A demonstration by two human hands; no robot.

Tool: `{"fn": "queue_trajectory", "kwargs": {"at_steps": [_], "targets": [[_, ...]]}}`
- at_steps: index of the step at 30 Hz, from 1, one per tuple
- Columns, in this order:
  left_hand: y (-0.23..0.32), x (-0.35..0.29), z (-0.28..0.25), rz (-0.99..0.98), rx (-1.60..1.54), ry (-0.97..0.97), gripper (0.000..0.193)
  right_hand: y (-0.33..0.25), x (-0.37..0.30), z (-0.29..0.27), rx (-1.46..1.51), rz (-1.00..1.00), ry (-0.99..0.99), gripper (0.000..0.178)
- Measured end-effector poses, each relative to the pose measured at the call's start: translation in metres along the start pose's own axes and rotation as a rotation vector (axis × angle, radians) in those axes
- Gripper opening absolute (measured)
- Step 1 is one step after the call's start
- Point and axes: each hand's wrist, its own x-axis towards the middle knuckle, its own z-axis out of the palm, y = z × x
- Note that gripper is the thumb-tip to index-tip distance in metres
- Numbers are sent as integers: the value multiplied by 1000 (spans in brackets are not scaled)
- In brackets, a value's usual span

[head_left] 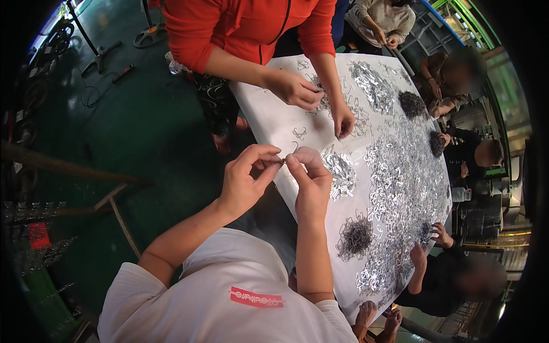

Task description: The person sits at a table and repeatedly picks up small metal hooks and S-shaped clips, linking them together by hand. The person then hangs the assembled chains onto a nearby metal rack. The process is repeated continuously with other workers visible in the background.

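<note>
Left hand, right hand both pinching small dark piece by white table's left edge; seems mid-piece; wire hooks, silver strips left heaped thereon; finished count unclear.

Head-worn fisheye looks down over the fingers.

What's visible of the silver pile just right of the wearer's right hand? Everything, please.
The silver pile is a loose, low heap of many small, slim, shiny pieces, apparently metal, lying at mixed angles. It rests on the white tabletop. The wearer's right hand covers part of its left side in this view; whether they touch is unclear. Individual shapes are too small to tell.
</note>
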Motion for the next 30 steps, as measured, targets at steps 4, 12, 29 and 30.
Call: {"fn": "queue_trajectory", "kwargs": {"at_steps": [4, 12, 29, 30], "targets": [[4, 3, -6, 40, 78, 58, 32, 2, -1, 20, 86, -93, -1, 7], [20, 18, -27, 250, 344, 177, 21, -7, 2, 47, 61, -179, -76, 7], [64, -4, -133, -55, -20, 182, 17, -27, 23, 128, 282, 84, -720, 9], [67, -6, -142, -64, -33, 184, 17, -25, 23, 136, 236, 76, -782, 7]]}}
